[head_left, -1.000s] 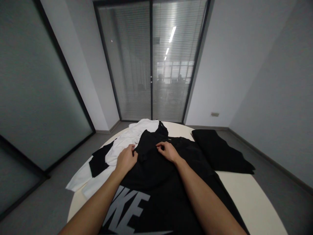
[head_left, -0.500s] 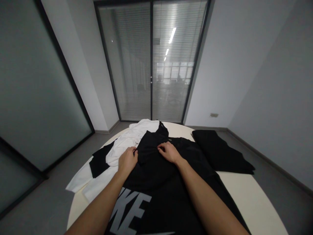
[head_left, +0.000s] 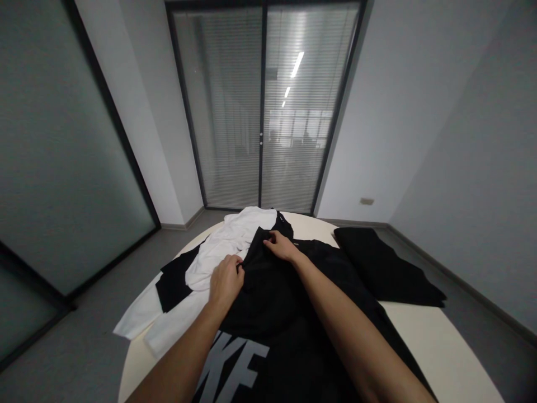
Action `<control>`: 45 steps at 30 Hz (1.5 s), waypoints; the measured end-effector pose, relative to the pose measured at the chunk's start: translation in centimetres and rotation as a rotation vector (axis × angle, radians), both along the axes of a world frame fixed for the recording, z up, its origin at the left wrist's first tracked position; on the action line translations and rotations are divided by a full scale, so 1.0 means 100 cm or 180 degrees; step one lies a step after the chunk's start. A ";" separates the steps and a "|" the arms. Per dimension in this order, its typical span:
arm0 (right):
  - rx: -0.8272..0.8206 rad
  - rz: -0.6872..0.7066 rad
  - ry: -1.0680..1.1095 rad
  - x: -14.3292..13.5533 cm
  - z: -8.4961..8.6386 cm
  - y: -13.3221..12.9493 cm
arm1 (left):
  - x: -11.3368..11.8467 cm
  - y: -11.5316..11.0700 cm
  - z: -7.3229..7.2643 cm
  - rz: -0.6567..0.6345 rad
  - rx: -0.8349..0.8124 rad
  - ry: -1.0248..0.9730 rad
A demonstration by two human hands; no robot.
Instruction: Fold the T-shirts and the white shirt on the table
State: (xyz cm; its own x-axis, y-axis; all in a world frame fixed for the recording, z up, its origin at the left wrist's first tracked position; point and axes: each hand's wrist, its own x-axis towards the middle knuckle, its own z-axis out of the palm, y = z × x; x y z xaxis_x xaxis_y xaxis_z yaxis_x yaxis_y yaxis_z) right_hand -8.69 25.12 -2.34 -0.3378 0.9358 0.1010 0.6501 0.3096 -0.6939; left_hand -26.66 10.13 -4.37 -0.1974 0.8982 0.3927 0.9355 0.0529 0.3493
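A black T-shirt with big grey letters is spread on the table in front of me, its letter end towards me. My left hand pinches the left edge of its folded-over sleeve. Farther up, my right hand has its thumb and fingertips closed on the upper part of that same sleeve, close to the collar. Both forearms lie across the shirt and cover part of it.
Left of the shirt lies a heap of white clothing with black cloth beside it. A folded black garment rests at the right edge of the round cream table. Behind stands a glass door with blinds.
My right hand has moved away from me and slightly left, up to the far part of the sleeve. My left hand keeps its pinch on the sleeve edge. The view has shifted slightly.
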 end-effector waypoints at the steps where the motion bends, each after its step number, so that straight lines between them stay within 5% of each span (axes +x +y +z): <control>1: -0.0025 -0.0111 0.0131 -0.008 0.001 0.005 | 0.000 0.000 0.001 -0.0022 0.0012 0.0006; 11: -0.0363 -0.0552 0.1024 -0.050 0.007 0.039 | -0.003 -0.001 0.001 0.0069 -0.0043 -0.0219; 21: -0.0424 0.0333 0.1448 -0.053 -0.005 0.018 | -0.005 0.001 -0.001 0.0168 -0.0172 -0.0160; 27: 0.0202 0.0515 0.0483 0.008 0.009 -0.015 | -0.001 -0.001 0.004 0.0153 -0.0064 0.0044; 31: 0.0900 -0.0251 -0.0860 0.082 0.028 -0.038 | 0.013 -0.006 0.015 -0.0331 0.0219 0.0317; 34: 0.0793 -0.0621 -0.1351 0.133 0.031 -0.054 | 0.026 -0.012 0.013 -0.0968 0.0202 0.0435; 39: 0.0024 -0.0384 -0.1742 0.174 0.003 -0.081 | 0.031 -0.014 -0.006 -0.1145 -0.0290 0.0520; 45: -0.0107 -0.0545 -0.1782 0.165 -0.027 -0.105 | 0.018 -0.007 -0.012 -0.1115 -0.0504 0.0738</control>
State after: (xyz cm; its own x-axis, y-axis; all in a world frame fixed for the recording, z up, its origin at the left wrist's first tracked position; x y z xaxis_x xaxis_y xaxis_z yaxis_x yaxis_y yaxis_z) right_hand 7.78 14.64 -5.02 -0.1750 0.9813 -0.0800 0.9593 0.1517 -0.2381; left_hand -24.81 9.38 -5.59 0.2063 0.9478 0.2431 0.9592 -0.2450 0.1414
